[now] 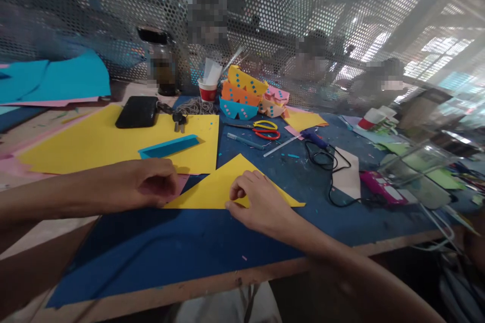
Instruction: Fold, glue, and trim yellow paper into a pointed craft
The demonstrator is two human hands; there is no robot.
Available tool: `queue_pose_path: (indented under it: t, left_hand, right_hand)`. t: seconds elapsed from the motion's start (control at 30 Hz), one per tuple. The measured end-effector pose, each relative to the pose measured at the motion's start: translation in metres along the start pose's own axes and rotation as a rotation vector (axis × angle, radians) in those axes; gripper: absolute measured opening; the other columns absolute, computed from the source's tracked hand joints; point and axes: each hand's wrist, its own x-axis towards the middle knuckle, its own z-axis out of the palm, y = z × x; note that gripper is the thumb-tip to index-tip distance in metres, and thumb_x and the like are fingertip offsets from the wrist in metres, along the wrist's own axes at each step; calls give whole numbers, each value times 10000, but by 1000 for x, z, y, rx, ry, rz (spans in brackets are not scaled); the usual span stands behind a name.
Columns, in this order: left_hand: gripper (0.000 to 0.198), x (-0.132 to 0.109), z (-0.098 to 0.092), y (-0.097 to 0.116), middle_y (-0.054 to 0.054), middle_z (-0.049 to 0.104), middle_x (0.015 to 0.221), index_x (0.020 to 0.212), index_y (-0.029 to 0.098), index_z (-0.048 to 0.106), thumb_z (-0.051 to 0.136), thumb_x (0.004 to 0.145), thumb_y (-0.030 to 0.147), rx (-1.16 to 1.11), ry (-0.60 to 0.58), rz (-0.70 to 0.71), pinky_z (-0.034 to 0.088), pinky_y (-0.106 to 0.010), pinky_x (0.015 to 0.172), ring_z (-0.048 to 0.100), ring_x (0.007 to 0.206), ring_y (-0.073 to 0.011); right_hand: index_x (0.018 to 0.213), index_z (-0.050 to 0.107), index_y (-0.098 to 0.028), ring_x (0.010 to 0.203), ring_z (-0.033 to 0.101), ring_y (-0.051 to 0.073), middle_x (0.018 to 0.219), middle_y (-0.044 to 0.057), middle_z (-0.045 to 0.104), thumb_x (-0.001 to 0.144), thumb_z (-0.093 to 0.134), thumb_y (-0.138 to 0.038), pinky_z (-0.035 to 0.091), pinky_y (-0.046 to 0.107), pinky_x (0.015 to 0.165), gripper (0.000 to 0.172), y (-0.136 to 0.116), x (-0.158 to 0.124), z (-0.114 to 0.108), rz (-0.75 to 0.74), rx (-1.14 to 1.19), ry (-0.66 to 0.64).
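Note:
A sheet of yellow paper, folded into a triangle, lies on the blue mat with its long straight edge towards me. My left hand has its fingers curled and closed at the paper's left corner. On the right half, my right hand bends its fingers, with thumb and fingertips closed at the long edge. Just beyond my left hand, a folded blue paper strip rests on a large yellow sheet.
Scissors, a cutter knife and a glue gun with a black cord lie beyond the triangle. Paper crowns, a paper cup, a black wallet-like case and keys stand or lie near the mesh screen.

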Motion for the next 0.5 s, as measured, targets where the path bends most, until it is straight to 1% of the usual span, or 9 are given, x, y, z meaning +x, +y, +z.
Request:
queue_pose_path:
  t: [0.03, 0.07, 0.1, 0.13, 0.17, 0.23, 0.27, 0.37, 0.5]
  left_hand:
    - [316, 0, -3, 4, -12, 838, 971, 1023, 213, 798, 610, 1088, 458, -39, -54, -41, 549, -265, 776, 741, 853, -184]
    - [323, 0, -3, 8, -26, 849, 999, 1060, 207, 805, 637, 1106, 479, -38, -33, -64, 545, -276, 774, 734, 857, -191]
    - [323, -1, 0, 12, -28, 851, 1008, 1083, 209, 808, 647, 1134, 485, -19, 68, -45, 547, -286, 793, 728, 862, -192]
    - [298, -1, 6, 16, -30, 852, 1022, 1104, 219, 816, 626, 1161, 442, 8, 165, 27, 555, -296, 824, 737, 892, -197]
    - [297, -1, 14, 19, -36, 855, 1053, 1115, 234, 826, 579, 1191, 381, 27, 222, 130, 568, -302, 853, 759, 933, -203]
    - [293, -1, 33, 24, -46, 871, 1178, 1235, 283, 852, 559, 1214, 283, 90, 211, 345, 587, -301, 882, 799, 1034, -215]
    - [331, -1, 42, 24, -43, 872, 1220, 1309, 307, 849, 541, 1216, 227, 148, 204, 404, 592, -306, 900, 806, 1059, -216]
    - [411, 2, 61, 21, -21, 857, 1149, 1301, 302, 837, 493, 1181, 112, 307, 227, 509, 579, -310, 885, 795, 987, -202]
    - [444, 5, 69, 18, -55, 841, 1126, 1307, 259, 826, 511, 1083, 41, 469, 270, 572, 583, -366, 879, 763, 960, -241]
  right_hand:
    - [944, 636, -241, 1084, 671, 253, 1083, 47, 759, 988, 845, -170, 495, 443, 1044, 225, 0, 0, 0, -3, 1, 4]
    - [940, 634, -241, 1081, 671, 252, 1079, 46, 758, 985, 845, -167, 494, 440, 1042, 229, 0, 0, 0, -5, 2, 9]
    - [938, 634, -242, 1079, 672, 251, 1074, 44, 758, 983, 846, -164, 493, 438, 1040, 231, 0, 0, 0, -7, 3, 14]
    - [937, 635, -241, 1079, 672, 251, 1070, 44, 758, 981, 848, -163, 492, 436, 1040, 231, 0, 0, 0, -9, 3, 17]
    - [938, 637, -240, 1079, 671, 251, 1068, 44, 759, 982, 849, -163, 492, 435, 1041, 230, 0, 0, 0, -9, 3, 18]
    - [947, 643, -238, 1082, 669, 251, 1071, 44, 761, 985, 855, -168, 492, 433, 1042, 226, 0, 0, 0, -7, 2, 16]
    - [951, 645, -237, 1085, 669, 252, 1075, 45, 763, 988, 858, -173, 492, 433, 1041, 225, 0, 0, 0, -5, 1, 12]
    - [965, 653, -237, 1102, 673, 257, 1093, 46, 770, 1004, 866, -199, 492, 437, 1044, 219, 0, -1, 1, 1, -4, 5]
    - [991, 669, -238, 1135, 678, 263, 1133, 49, 783, 1032, 862, -228, 493, 446, 1058, 197, -1, -1, 4, 2, -12, 13]
